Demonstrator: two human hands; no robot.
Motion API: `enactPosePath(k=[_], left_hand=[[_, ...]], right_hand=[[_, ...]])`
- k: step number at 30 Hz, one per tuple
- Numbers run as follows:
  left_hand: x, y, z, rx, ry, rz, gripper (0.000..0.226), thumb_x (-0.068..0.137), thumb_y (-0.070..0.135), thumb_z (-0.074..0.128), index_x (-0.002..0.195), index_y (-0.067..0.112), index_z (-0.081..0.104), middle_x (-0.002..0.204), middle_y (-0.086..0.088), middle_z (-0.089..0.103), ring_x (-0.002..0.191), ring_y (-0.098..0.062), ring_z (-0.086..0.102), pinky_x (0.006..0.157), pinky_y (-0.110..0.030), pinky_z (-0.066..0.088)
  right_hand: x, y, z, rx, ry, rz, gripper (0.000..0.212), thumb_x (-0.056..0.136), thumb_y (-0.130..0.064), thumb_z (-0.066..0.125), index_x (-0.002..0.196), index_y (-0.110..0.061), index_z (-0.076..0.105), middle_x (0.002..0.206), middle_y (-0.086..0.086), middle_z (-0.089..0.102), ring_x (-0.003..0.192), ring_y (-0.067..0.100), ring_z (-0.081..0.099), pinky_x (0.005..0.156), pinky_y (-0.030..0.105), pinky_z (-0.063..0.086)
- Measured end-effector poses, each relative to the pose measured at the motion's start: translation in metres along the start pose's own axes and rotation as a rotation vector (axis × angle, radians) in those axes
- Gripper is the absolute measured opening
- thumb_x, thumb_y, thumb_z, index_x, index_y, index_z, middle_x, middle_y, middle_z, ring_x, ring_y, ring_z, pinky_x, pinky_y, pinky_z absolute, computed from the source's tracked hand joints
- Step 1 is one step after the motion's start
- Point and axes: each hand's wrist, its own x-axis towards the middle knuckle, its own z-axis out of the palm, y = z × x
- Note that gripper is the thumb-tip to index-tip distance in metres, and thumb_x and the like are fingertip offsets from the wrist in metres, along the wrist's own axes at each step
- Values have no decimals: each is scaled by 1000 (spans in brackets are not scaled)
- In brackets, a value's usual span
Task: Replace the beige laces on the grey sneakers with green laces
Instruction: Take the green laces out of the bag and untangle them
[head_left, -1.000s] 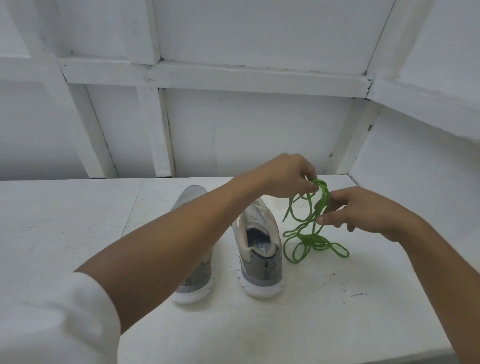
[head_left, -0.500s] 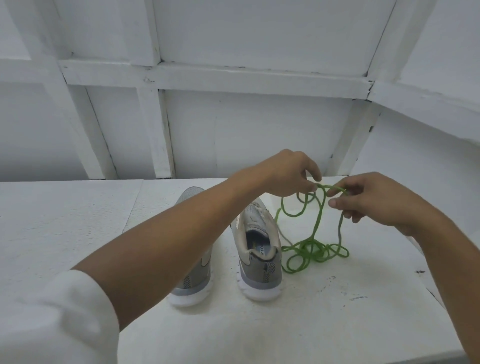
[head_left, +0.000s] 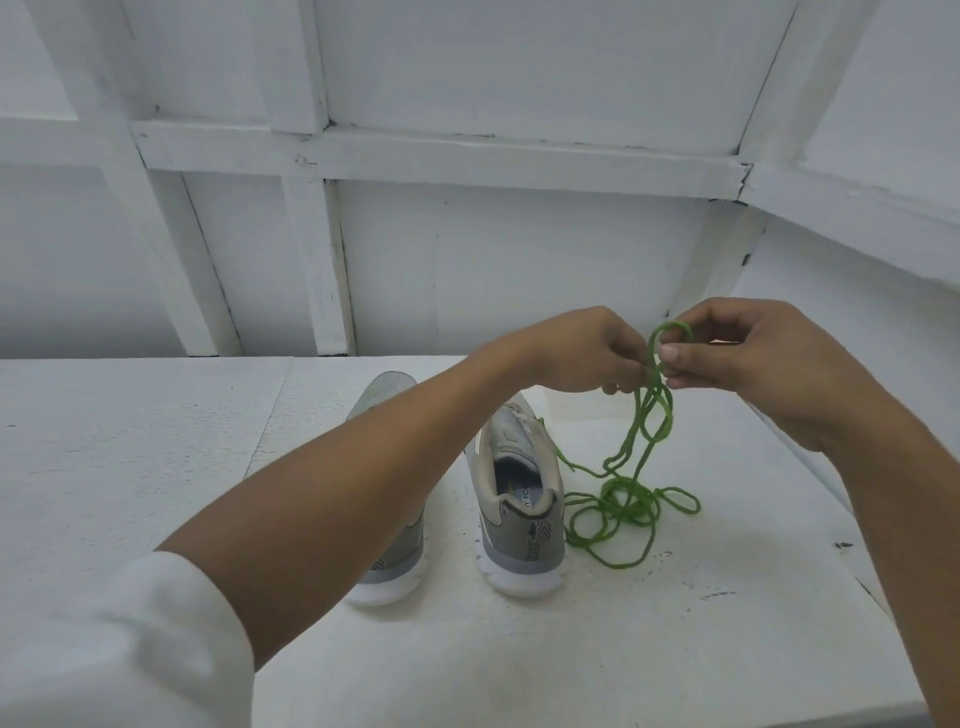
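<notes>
White-sleeved left forearm (head_left: 337, 493) hides part of one grey mesh sneaker (head_left: 382, 391) on the white tabletop (head_left: 145, 441). Left grip (head_left: 587, 349) and right grip (head_left: 753, 364) pinch the tangled green laces (head_left: 626, 499) aloft, loops trailing beside the other sneaker (head_left: 519, 519).

Below-left of the fingers, the left sneaker (head_left: 385, 397) is mostly covered by the left forearm (head_left: 363, 493). The fingertips of the left hand (head_left: 582, 352) are hidden behind its knuckles at the green lace (head_left: 631, 499). Its ends are lost in the tangle below.

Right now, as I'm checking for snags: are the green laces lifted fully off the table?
No, a tangle of the green laces lies on the table beside one grey sneaker.
</notes>
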Motion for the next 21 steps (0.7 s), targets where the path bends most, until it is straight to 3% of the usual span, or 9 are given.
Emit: enactPosePath(k=[2, 5, 8, 11, 14, 16, 18, 21], left_hand=[[-3, -1, -1, -122, 15, -6, 13, 95, 19, 56, 87, 16, 65, 78, 3, 62, 76, -6, 58, 70, -20, 48], [-6, -7, 5, -431, -7, -48, 16, 101, 20, 48, 88, 17, 57, 91, 0, 58, 94, -16, 56, 91, -38, 48], [-9, -10, 17, -783, -42, -144, 18, 104, 19, 39, 93, 13, 52, 99, -5, 62, 100, -27, 59, 87, -38, 44], [-9, -5, 26, -964, 33, -170, 21, 106, 16, 32, 94, 8, 48, 84, -9, 61, 90, -34, 65, 83, -40, 47], [-7, 3, 25, -1075, 181, -157, 22, 105, 13, 31, 93, 5, 48, 72, -7, 52, 73, -27, 64, 87, -42, 52], [-5, 11, 19, -1137, 235, -139, 23, 105, 12, 31, 93, 5, 49, 70, -6, 51, 71, -25, 62, 88, -45, 50], [-6, 21, 12, -1172, 271, -110, 24, 105, 12, 31, 92, 5, 51, 69, -6, 51, 69, -24, 61, 86, -44, 51], [-6, 37, 1, -1195, 277, -73, 24, 105, 11, 31, 92, 5, 50, 67, -6, 49, 62, -21, 62, 82, -40, 52]], right_hand=[[0, 0, 1, 65, 43, -18, 4, 82, -3, 71, 86, -2, 70, 83, 16, 71, 74, 24, 72, 72, 22, 58], [4, 1, 2, 158, 118, -47, 2, 82, 0, 70, 84, -1, 69, 78, 16, 67, 71, 23, 71, 74, 25, 59], [8, 5, 4, 173, 138, -71, 5, 82, 0, 70, 86, -1, 69, 79, 15, 66, 74, 23, 70, 76, 27, 59], [11, 13, 3, 145, 177, -77, 16, 82, -5, 73, 98, -5, 69, 91, 13, 69, 80, 23, 71, 78, 28, 57], [9, 24, -1, 247, 209, -17, 18, 89, -5, 63, 106, -10, 66, 104, 10, 65, 82, 19, 66, 76, 31, 53], [3, 38, 3, 330, 117, 70, 25, 91, 3, 50, 105, -11, 65, 111, 13, 61, 86, 19, 60, 74, 35, 47], [-4, 56, 13, 153, -60, 142, 31, 89, 4, 51, 106, -18, 66, 118, 5, 64, 92, 17, 60, 75, 34, 45], [-12, 72, 29, -140, -205, 203, 18, 89, -18, 66, 101, -30, 72, 101, -17, 70, 82, 13, 62, 75, 29, 48]])
